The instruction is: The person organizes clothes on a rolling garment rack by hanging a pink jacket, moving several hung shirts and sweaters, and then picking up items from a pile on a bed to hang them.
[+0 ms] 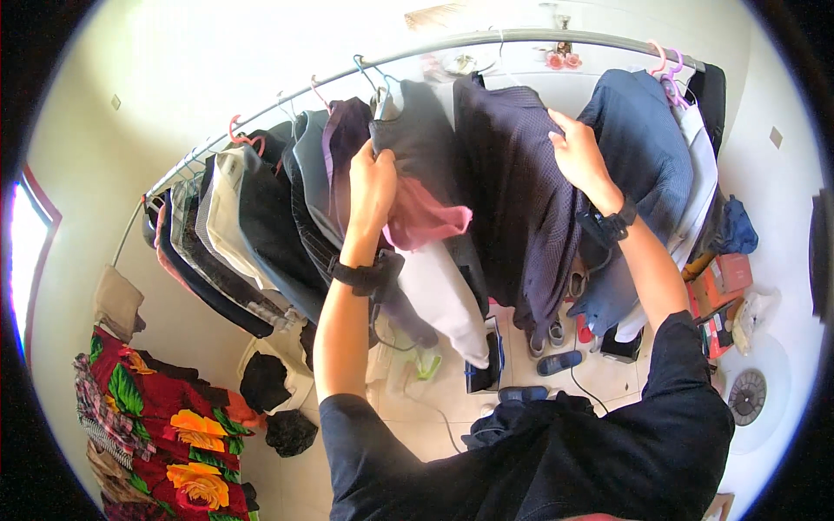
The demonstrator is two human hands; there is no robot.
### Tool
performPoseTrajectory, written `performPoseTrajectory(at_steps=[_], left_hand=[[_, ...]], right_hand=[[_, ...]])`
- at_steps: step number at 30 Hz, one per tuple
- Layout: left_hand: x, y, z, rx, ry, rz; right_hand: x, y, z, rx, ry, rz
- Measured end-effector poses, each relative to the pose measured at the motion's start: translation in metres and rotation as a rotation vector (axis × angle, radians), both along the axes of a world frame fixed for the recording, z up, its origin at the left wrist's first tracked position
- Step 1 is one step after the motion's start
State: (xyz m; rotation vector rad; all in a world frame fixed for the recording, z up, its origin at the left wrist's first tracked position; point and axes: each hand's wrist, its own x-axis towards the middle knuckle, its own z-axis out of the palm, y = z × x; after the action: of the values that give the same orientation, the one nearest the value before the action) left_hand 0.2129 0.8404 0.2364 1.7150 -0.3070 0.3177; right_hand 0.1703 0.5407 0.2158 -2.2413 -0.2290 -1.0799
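Observation:
A dark textured knit top (512, 174) hangs from the metal rail (539, 36) on a thin hanger. My right hand (580, 156) is closed on its right shoulder, with the thumb and fingertips at the cloth edge. To its left hangs a dark grey garment (419, 130); my left hand (372, 187) is closed on its left edge. Pink cloth (427, 215) and a white sleeve (447, 300) show just below and beside that hand. A blue-grey knit garment (643, 148) hangs close to the right of my right hand.
Several more garments (261, 226) crowd the rail's left part. A red floral blanket (165, 434) lies at lower left, near black bags (291, 432). Below are slippers (559, 362), an open shoe box (484, 356) and a cable (434, 412). Orange boxes (725, 276) and a floor fan (747, 397) stand right.

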Motion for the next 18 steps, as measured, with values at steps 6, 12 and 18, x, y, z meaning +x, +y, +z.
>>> performPoseTrajectory(at_steps=[6,12,18], left_hand=[[0.008,-0.004,-0.001,-0.026,0.193,-0.142],[0.065,0.012,0.008,0.489,0.272,-0.044],[0.063,-0.018,0.005,0.611,0.058,0.199]], right_hand=[[0.002,-0.012,-0.006,-0.071,0.05,-0.008],[0.006,-0.004,-0.007,-0.008,0.114,0.049],[0.015,-0.02,-0.018,-0.025,0.055,0.007]])
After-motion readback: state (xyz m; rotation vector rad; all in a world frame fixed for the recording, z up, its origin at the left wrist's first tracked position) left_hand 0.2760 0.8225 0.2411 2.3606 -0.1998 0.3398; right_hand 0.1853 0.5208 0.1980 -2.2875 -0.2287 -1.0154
